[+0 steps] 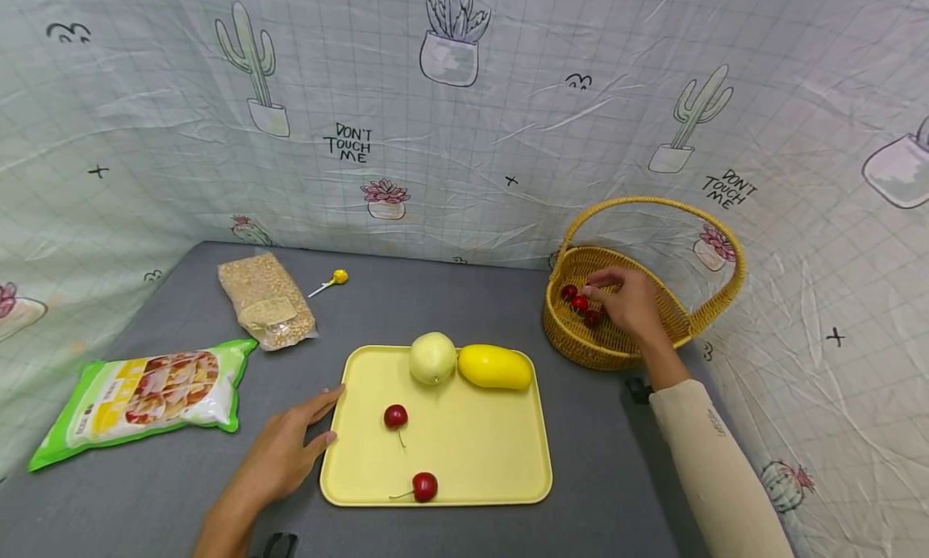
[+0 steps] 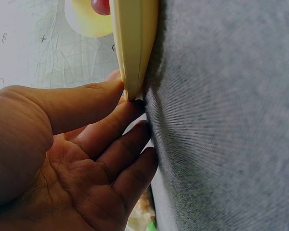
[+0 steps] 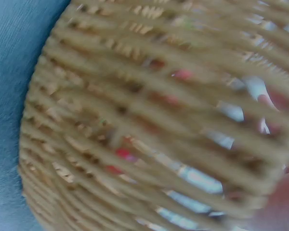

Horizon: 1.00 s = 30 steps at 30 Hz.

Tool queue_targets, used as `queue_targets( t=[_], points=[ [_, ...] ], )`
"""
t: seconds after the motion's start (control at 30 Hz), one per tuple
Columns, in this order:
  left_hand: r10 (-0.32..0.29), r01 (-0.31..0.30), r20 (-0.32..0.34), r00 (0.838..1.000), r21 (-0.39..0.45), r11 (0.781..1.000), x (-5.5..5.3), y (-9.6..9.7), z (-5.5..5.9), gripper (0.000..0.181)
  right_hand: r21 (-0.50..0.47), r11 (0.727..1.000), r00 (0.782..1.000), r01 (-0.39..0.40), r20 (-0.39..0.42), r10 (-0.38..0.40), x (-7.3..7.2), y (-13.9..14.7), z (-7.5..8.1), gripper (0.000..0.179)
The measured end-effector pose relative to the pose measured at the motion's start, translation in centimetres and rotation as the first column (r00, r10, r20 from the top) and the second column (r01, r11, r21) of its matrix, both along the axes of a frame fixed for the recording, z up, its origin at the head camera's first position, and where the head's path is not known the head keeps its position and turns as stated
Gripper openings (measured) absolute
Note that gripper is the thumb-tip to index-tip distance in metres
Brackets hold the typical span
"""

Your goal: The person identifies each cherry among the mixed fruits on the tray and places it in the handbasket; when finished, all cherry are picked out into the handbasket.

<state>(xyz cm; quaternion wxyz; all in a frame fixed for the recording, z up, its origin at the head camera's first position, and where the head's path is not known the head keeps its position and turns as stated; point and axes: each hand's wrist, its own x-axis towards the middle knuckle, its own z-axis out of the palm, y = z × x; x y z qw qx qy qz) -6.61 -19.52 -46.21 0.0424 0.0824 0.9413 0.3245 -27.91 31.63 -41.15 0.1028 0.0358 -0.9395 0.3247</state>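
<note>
A pale yellow tray [image 1: 479, 453] lies in front with two red cherries, one [image 1: 395, 416] near its left side and another [image 1: 424, 486] by the near rim. My left hand [image 1: 279, 453] touches the tray's left edge with thumb and fingertips, the fingers fairly straight. In the left wrist view the thumb [image 2: 86, 103] meets the rim. My right hand [image 1: 630, 302] reaches into a wicker basket [image 1: 581, 344], fingertips bent right at several cherries [image 1: 579, 304]. I cannot tell whether they pinch one. Basket weave fills the blurred right wrist view, hiding most of that hand.
A round pale green fruit [image 1: 433, 358] and a yellow oblong fruit [image 1: 495, 367] sit along the tray's far edge. Leftward lie a green-and-white food bag [image 1: 160, 389], a clear bag of yellowish kernels [image 1: 267, 300] and a yellow lollipop [image 1: 339, 277]. The basket's tall handle [image 1: 653, 201] arches over it.
</note>
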Motion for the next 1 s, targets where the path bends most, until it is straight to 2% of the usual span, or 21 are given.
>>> queue_targets(
  t=[0.1,0.27,0.53,0.8,1.0],
  points=[
    [-0.001,0.001,-0.005,1.000,0.001,1.000,0.0,0.0,0.0,0.066,-0.017,1.000,0.998,-0.010,-0.067,0.009,0.7,-0.6,0.7,0.031],
    [-0.001,0.001,-0.013,1.000,-0.001,1.000,0.0,0.0,0.1,0.067,-0.079,0.996,0.993,-0.029,-0.120,0.019,2.4,-2.2,2.1,0.028],
    [-0.003,0.003,-0.013,1.000,-0.004,1.000,0.0,0.1,0.0,0.067,-0.137,0.980,0.973,-0.146,-0.198,0.117,4.7,-4.8,3.5,0.025],
    [-0.003,0.003,-0.024,1.000,-0.004,1.000,0.1,0.1,0.0,0.066,-0.171,0.948,0.949,-0.267,-0.219,0.228,7.0,-7.4,4.0,0.024],
    [-0.002,0.002,-0.008,1.000,-0.005,1.000,0.0,0.1,0.1,0.067,-0.161,0.927,0.930,-0.338,-0.209,0.303,8.7,-9.2,4.1,0.025]
  ],
)
